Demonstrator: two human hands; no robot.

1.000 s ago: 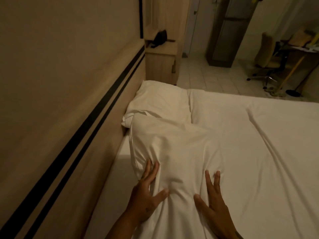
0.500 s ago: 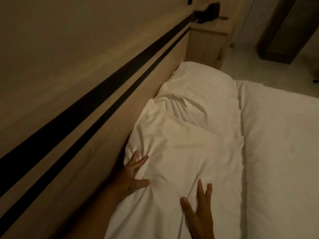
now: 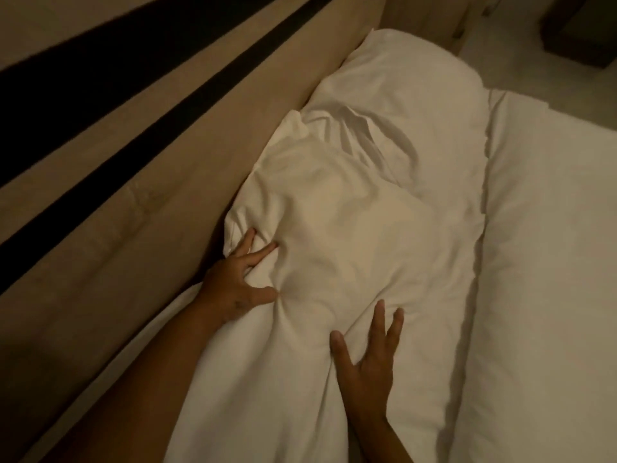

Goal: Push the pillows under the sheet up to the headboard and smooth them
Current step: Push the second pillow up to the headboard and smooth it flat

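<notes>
A white sheet (image 3: 350, 228) covers a bulging near pillow that lies against the wooden headboard (image 3: 173, 182). A second, far pillow (image 3: 410, 95) sits beyond it, also touching the headboard. My left hand (image 3: 240, 279) presses into the near pillow's headboard-side corner, fingers spread and dug into the wrinkled sheet. My right hand (image 3: 370, 359) lies flat on the sheet at the pillow's near end, fingers apart. The pillows themselves are hidden under the fabric.
The headboard carries two black stripes (image 3: 140, 128) running along its length. A white duvet (image 3: 551, 262) covers the mattress to the right of the pillows. A wooden bedside unit (image 3: 430, 15) and pale floor show at the top right.
The near pillow has moved up against the headboard, closing the gap of bare mattress. Both hands have slid forward with it, and my view has dropped closer to the bed.
</notes>
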